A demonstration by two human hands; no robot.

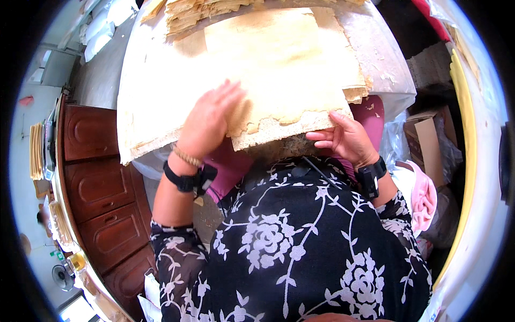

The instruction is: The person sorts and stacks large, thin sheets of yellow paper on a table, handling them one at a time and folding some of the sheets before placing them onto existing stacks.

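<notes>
A pale yellow, rough-edged sheet (289,70) lies on the table in front of me, its near edge ragged and overhanging the table's near side. My right hand (346,137) grips its near right corner, thumb on top and fingers partly below. Over the sheet's left side is my left hand (212,110), fingers stretched out and blurred at the tips; it holds nothing I can see. More thin yellowish sheets (351,80) show beneath at the right, and strong glare washes out the left part. I cannot tell what the sheet is made of.
A thick stack of ragged sheets (198,13) stands at the table's far side. The plastic-covered table (389,70) has crumbs at the right. Brown wooden cabinets (99,182) stand at the left. On the right are a cardboard box (426,142) and a pink cloth (424,198).
</notes>
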